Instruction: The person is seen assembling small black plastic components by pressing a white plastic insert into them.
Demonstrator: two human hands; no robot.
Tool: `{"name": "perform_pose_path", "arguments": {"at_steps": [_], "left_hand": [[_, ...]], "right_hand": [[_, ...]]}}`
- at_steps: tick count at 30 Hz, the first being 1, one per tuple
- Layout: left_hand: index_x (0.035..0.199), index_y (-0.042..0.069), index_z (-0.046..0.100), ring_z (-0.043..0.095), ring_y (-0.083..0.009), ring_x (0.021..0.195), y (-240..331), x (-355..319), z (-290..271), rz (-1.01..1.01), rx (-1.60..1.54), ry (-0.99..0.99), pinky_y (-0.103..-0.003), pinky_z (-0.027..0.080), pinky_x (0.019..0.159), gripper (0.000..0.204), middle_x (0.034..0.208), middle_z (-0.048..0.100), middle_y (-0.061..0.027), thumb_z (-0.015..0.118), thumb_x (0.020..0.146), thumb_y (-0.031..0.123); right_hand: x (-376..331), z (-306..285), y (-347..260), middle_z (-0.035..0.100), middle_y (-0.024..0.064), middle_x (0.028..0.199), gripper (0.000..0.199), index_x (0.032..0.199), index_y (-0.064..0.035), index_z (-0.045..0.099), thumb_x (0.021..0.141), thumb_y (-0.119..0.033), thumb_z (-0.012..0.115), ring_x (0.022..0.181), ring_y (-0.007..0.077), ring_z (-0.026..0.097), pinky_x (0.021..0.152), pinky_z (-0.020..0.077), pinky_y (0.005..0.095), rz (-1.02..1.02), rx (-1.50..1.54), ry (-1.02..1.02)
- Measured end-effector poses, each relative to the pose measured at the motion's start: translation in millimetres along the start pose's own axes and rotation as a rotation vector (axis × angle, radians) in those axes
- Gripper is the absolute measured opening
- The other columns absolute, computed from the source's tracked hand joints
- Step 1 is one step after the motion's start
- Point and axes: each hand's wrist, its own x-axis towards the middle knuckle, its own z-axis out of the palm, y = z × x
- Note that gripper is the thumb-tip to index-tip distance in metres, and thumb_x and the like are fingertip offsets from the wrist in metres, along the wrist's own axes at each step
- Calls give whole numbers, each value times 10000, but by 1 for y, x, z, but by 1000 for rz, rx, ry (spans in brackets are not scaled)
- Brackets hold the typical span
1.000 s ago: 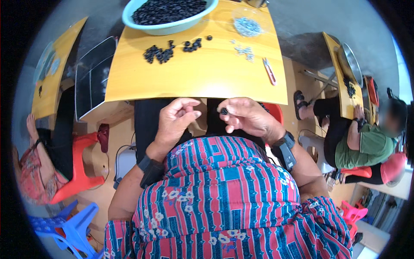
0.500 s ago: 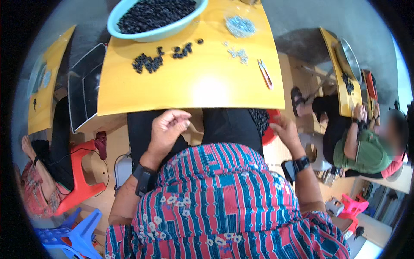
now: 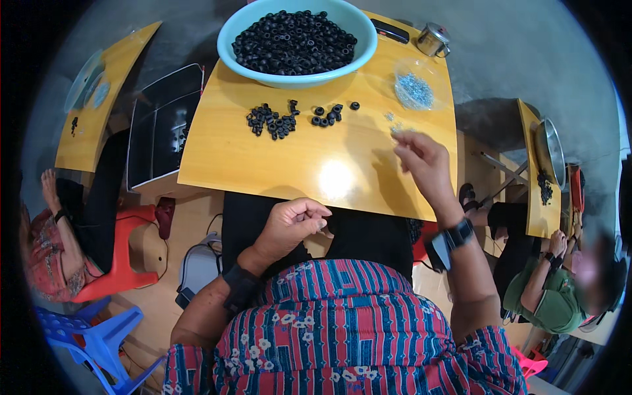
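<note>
My left hand (image 3: 293,225) is closed in front of the table's near edge, over my lap. Something dark shows at its fingertips, too small to make out. Over the right part of the yellow table (image 3: 283,168), my right hand (image 3: 426,166) has thumb and fingers drawn together beside a scatter of small clear pieces (image 3: 391,118); what they hold, if anything, is hidden. Beyond stands a clear dish (image 3: 415,89) of the same bluish pieces. Small black rings lie in a larger heap (image 3: 271,121) and a smaller group (image 3: 326,117), with a single black ring (image 3: 355,105) apart.
A light-blue basin (image 3: 296,81) full of black rings stands at the far edge. Behind the dish are a metal cup (image 3: 433,40) and a black case (image 3: 390,31). A red container (image 3: 424,240) sits below the table. Co-workers sit at tables on both sides.
My right hand has moved from beside the red container up onto the table, to the clear pieces. The red-handled snips are now hidden. The view has tilted up, showing more of the basin.
</note>
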Motion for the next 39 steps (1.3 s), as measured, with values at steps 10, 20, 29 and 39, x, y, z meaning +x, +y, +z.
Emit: {"name": "perform_pose_path", "arguments": {"at_steps": [10,20,29,39], "left_hand": [[993,-18,626,593,-63,763,-1,3,3,-52,-49,26,-188,475,690,161,825,617,-22,578,840,-9],[997,-25,618,596,-79,759,-1,-3,3,-41,-62,33,-190,473,692,162,829,630,-35,569,844,-12],[1122,-20,566,551,-77,731,-8,1,-1,50,-185,115,-211,460,685,287,840,607,-33,564,914,177],[1057,-38,585,577,-85,801,-15,-3,-3,62,-201,159,-220,489,709,204,938,636,-67,572,890,79]], "right_hand": [[93,56,13,588,137,829,234,970,-38,646,741,-85,659,738,296,592,685,487,374,-374,-662,48],[56,51,2,596,147,811,148,888,-26,635,762,-101,648,723,310,595,671,487,378,-405,-560,44],[-35,79,-21,591,81,763,214,933,-29,636,733,-27,712,628,140,588,575,489,243,-378,-182,-110],[-45,86,-30,573,108,802,249,931,-64,591,711,-80,708,709,286,600,613,501,345,-617,-391,-266]]}}
